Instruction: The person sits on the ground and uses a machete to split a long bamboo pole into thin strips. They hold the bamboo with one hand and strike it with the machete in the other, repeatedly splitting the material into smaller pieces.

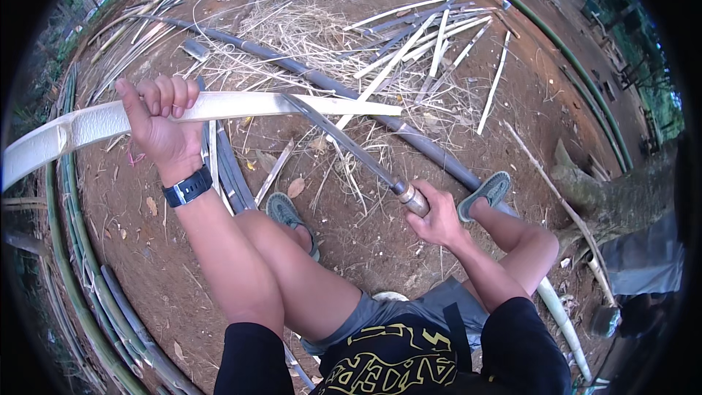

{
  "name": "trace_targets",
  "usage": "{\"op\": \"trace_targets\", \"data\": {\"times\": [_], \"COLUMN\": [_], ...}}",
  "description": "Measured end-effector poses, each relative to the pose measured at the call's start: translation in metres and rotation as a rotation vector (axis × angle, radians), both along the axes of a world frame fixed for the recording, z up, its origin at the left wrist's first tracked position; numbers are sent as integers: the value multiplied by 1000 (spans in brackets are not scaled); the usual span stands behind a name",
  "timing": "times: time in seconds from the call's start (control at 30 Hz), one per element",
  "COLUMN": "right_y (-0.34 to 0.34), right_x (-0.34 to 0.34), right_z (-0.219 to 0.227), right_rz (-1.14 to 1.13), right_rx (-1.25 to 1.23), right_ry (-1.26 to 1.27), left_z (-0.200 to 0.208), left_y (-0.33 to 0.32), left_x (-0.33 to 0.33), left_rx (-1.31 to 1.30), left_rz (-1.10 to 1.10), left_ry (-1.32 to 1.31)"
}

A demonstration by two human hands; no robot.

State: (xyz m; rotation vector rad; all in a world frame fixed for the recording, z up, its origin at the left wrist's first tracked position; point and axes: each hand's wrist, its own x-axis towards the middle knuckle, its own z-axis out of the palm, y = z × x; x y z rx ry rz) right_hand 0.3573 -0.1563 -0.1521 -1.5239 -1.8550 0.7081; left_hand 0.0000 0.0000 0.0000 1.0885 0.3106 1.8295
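Cream-coloured, the long bamboo strip (241,104) is clasped in the left grip (167,113) above the brown ground (355,241). The right grip (439,216) is curled round a knife (344,145), its blade overlapping the strip beyond the left grip.

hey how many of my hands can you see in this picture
2: your left hand at the left, gripping the pale strip, and your right hand right of centre, holding the knife.
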Motion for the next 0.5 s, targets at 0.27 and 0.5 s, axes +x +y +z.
{"op": "trace_targets", "data": {"times": [0.27, 0.5], "right_y": [6, 71], "right_x": [21, 9], "right_z": [6, -28], "right_rz": [1, -115], "right_rx": [38, -185], "right_ry": [-42, -215], "left_z": [-3, 18], "left_y": [-8, -15], "left_x": [20, 42], "left_rx": [69, -159], "left_rz": [-92, 281], "left_ry": [46, -50]}}
